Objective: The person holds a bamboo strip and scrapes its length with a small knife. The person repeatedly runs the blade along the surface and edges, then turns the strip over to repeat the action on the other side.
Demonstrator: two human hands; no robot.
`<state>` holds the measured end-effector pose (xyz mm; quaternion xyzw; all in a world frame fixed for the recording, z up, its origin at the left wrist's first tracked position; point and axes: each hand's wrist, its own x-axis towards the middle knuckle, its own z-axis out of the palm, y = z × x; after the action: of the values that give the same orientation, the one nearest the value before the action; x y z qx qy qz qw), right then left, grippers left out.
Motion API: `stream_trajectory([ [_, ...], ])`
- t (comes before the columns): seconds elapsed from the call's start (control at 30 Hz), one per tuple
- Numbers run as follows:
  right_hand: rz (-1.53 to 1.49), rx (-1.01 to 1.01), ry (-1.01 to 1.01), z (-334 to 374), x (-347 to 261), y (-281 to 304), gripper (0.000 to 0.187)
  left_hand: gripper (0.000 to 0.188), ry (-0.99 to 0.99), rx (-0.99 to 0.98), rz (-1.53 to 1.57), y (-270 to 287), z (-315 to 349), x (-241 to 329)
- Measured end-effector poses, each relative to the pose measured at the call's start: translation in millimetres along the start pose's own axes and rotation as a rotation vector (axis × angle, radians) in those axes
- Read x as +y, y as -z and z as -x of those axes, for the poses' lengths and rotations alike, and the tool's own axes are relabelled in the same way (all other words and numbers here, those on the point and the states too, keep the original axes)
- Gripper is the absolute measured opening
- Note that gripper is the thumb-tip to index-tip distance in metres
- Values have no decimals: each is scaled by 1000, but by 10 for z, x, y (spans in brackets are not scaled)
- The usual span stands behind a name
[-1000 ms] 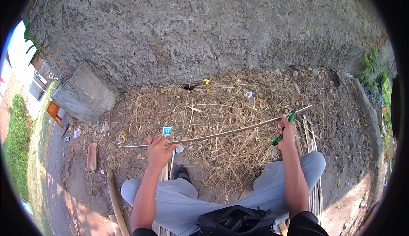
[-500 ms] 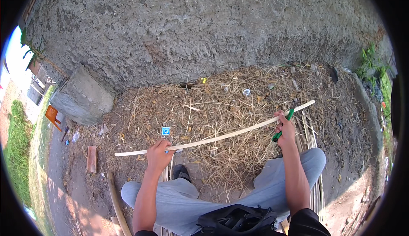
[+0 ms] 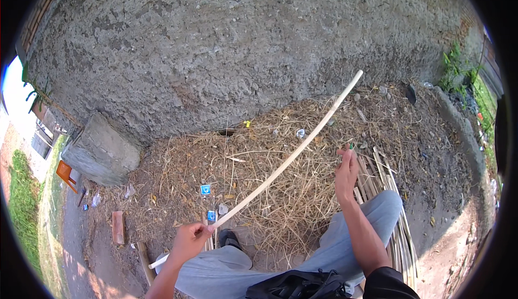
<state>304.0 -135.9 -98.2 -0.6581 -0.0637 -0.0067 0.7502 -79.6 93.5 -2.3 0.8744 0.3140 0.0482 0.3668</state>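
Note:
My left hand (image 3: pixel 189 240) is closed around a long, pale bamboo strip (image 3: pixel 291 158) close to its lower left end. The strip slants up and to the right, its far end in front of the rough wall. My right hand (image 3: pixel 346 175) is apart from the strip, closed on a green-handled tool (image 3: pixel 350 146). Only a small green bit of that tool shows above the fingers, and its blade cannot be made out. Below the strip, thin shavings (image 3: pixel 286 207) cover the ground between my feet.
A grey rough wall (image 3: pixel 243 56) rises ahead, with a concrete block (image 3: pixel 105 150) at its left. More strips (image 3: pixel 399 234) lie by my right leg. A reddish brick (image 3: pixel 118 227), a blue packet (image 3: pixel 205 189) and a bamboo pole (image 3: pixel 144 261) lie leftward. A black bag (image 3: pixel 297 285) rests on my lap.
The strip has swung from nearly level to a steep slant, its right end rising. My left hand has moved lower with it; my right hand has come off the strip, keeping the green tool.

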Motion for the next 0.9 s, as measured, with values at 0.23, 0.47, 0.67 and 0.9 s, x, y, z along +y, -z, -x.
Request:
stream_trajectory([
  [0.23,203,-396,36,757,-309,-299,36,39,418,-297,753,-408,362,428],
  [0.47,253,-757,337,1279,-376,-350,33,34,451,-265,946,-749,-94,408],
  [0.67,330,-863,414,1353,-273,-449,29,33,449,-311,1059,-867,-388,529],
  [0.9,331,-858,478,1361,-87,-534,25,26,476,-398,1262,-1015,-368,292],
])
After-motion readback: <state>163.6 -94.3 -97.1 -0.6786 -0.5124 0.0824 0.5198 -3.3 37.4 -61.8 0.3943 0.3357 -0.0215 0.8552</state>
